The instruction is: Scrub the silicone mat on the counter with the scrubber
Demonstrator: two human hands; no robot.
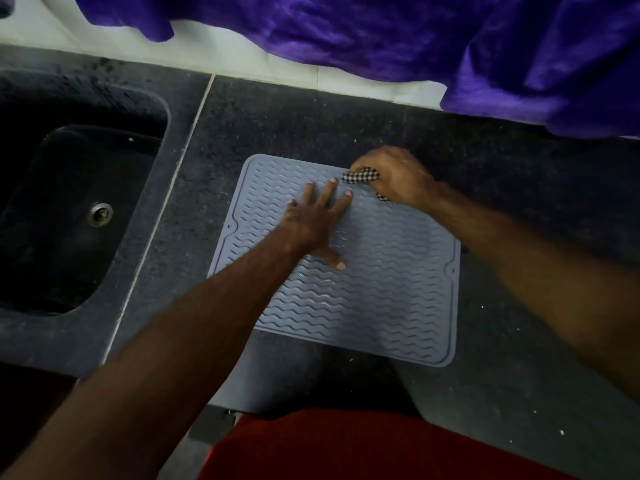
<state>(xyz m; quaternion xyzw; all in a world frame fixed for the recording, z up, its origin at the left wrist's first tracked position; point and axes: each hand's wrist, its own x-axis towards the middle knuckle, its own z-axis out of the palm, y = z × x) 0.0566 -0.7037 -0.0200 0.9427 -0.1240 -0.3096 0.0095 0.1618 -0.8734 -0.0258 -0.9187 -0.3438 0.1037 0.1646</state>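
A grey-blue silicone mat (374, 299) with wavy ridges lies flat on the dark stone counter (263, 126). My left hand (313, 221) presses flat on the mat's upper middle, fingers spread and straight. My right hand (394, 176) grips a black-and-white checkered scrubber (362, 176) at the mat's far right corner. The scrubber touches the mat there, and most of it is hidden inside my fist.
A dark sink (79, 209) with a metal drain (100, 213) is sunk into the counter on the left. Purple cloth (450, 39) hangs over the white wall at the back. Red fabric (346, 448) shows at the bottom, at the counter's near edge.
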